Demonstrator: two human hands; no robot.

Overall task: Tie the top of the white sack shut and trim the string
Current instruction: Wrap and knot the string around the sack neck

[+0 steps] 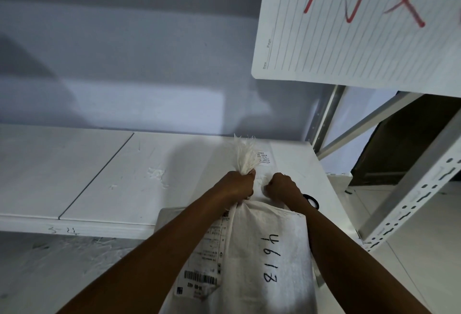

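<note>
A person's left hand (238,185) clamps the bunched neck of the white sack (269,251), its frayed top fanning above the fist. The right hand (280,187) is balled tight just beside it, and whether it holds string cannot be made out. The sack's top reaches over the edge of a white table (99,176), near what look like scissors (313,201); its woven cloth appears soft, light and slippery, so the neck just below the fray is likely the surest hold.
</note>
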